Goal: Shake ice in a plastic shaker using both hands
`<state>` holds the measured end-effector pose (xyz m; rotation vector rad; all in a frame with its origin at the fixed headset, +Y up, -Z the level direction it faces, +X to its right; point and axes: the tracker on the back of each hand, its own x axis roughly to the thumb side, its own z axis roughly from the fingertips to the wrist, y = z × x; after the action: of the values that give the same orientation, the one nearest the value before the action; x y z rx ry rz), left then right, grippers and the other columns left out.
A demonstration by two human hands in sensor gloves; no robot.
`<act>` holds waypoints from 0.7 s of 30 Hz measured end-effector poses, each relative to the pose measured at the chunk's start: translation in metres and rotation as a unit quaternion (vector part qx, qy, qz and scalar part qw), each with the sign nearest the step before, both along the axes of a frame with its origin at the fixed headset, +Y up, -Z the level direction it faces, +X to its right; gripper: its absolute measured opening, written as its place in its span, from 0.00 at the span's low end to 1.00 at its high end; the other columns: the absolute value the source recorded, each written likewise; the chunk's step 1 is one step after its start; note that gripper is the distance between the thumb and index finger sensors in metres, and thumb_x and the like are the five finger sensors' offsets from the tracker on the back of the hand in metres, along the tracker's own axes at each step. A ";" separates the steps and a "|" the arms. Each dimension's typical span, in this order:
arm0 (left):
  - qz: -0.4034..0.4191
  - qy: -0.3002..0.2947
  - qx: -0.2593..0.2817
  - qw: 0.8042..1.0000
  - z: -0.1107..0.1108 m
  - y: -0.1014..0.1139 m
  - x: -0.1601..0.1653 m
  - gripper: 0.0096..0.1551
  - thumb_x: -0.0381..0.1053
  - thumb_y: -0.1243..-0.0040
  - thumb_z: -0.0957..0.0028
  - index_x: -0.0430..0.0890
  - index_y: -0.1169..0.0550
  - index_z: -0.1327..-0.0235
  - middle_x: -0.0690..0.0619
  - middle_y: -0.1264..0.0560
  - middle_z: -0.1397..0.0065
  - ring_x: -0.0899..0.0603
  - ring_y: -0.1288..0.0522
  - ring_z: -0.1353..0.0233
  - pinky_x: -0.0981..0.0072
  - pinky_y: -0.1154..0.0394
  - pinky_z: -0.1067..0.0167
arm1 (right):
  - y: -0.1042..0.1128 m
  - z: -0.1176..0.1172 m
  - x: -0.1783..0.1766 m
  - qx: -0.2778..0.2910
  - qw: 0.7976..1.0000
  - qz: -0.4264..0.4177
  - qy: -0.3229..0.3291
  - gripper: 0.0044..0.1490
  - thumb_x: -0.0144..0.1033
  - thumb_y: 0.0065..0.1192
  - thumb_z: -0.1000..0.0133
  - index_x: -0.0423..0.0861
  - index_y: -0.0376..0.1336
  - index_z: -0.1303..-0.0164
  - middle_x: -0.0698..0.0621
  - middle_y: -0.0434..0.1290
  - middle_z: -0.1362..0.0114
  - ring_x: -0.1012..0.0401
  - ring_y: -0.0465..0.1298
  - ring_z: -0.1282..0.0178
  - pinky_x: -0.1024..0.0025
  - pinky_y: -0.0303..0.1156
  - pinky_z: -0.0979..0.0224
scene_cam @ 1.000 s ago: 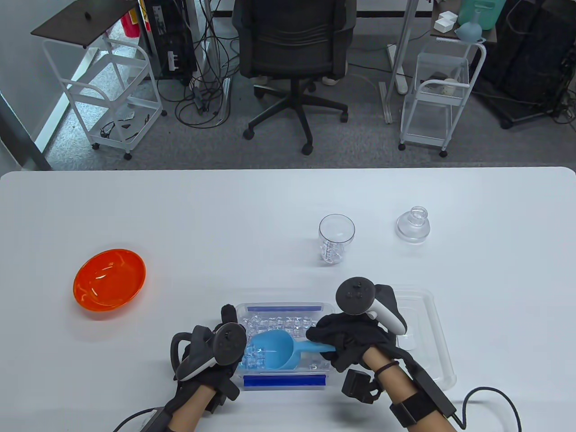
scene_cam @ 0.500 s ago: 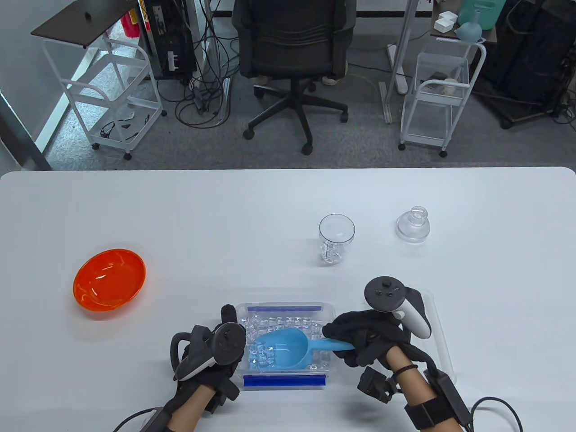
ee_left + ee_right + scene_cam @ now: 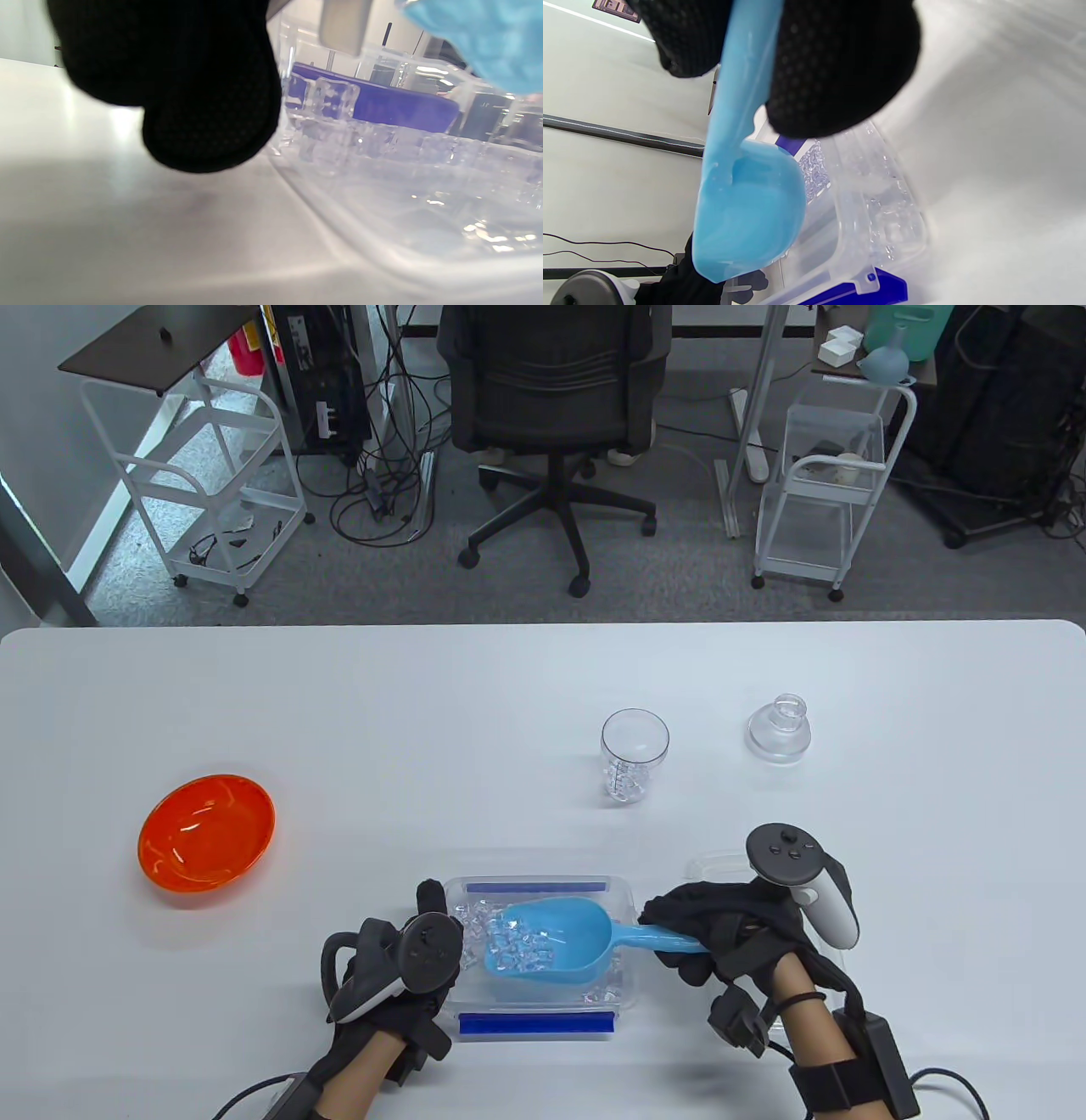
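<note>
Above the clear ice container [image 3: 543,891], the right hand [image 3: 721,933] grips the blue scoop [image 3: 551,937], loaded with ice cubes [image 3: 522,948]; the left hand [image 3: 399,976] grips the container's edge. Carry it level to the shaker cup [image 3: 635,755] farther back on the surface [image 3: 424,729], then tip slowly

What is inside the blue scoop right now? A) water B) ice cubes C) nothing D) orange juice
B: in the table view the blue scoop, held by its handle in the right hand above the clear ice box, carries a pile of clear ice cubes.
</note>
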<state>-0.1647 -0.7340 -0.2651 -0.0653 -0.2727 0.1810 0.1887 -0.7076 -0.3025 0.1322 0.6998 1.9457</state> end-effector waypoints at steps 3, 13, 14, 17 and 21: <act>0.001 0.001 0.000 1.000 0.000 0.000 0.000 0.35 0.48 0.67 0.35 0.22 0.47 0.28 0.33 0.21 0.47 0.44 0.14 0.60 0.64 0.18 0.65 | 0.006 0.001 0.005 0.010 1.000 0.010 -0.011 0.31 0.46 0.61 0.44 0.35 0.75 0.45 0.45 0.83 0.64 0.59 0.82 0.81 0.79 0.75 0.84; 0.001 0.000 0.000 1.000 0.000 0.000 0.000 0.35 0.48 0.67 0.35 0.22 0.47 0.28 0.33 0.21 0.47 0.44 0.14 0.60 0.64 0.18 0.65 | 0.033 -0.001 0.032 0.028 0.995 0.009 -0.094 0.31 0.46 0.61 0.44 0.35 0.75 0.46 0.45 0.83 0.64 0.60 0.82 0.81 0.80 0.75 0.85; 0.001 0.000 0.000 1.000 0.000 0.000 0.000 0.35 0.48 0.67 0.35 0.22 0.47 0.28 0.33 0.21 0.47 0.44 0.14 0.60 0.64 0.18 0.65 | 0.036 -0.002 0.034 0.032 0.994 0.009 -0.106 0.31 0.46 0.61 0.44 0.35 0.75 0.45 0.45 0.83 0.64 0.60 0.82 0.81 0.80 0.75 0.85; 0.001 0.000 0.000 1.000 0.000 0.000 0.000 0.35 0.48 0.67 0.35 0.22 0.47 0.28 0.33 0.21 0.47 0.44 0.14 0.60 0.64 0.18 0.65 | 0.045 -0.003 0.041 0.044 0.989 0.007 -0.142 0.31 0.46 0.61 0.44 0.35 0.75 0.45 0.45 0.83 0.64 0.60 0.82 0.81 0.80 0.75 0.84; -0.001 0.000 0.000 1.000 0.000 0.000 0.000 0.35 0.48 0.67 0.35 0.22 0.47 0.28 0.33 0.21 0.47 0.44 0.14 0.60 0.64 0.18 0.65 | 0.056 -0.004 0.049 0.064 0.978 0.001 -0.200 0.31 0.46 0.61 0.44 0.35 0.74 0.45 0.45 0.83 0.64 0.60 0.82 0.80 0.80 0.75 0.84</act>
<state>-0.1650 -0.7337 -0.2654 -0.0654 -0.2718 0.1799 0.2377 -0.6519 -0.3069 -0.1783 0.3090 1.9396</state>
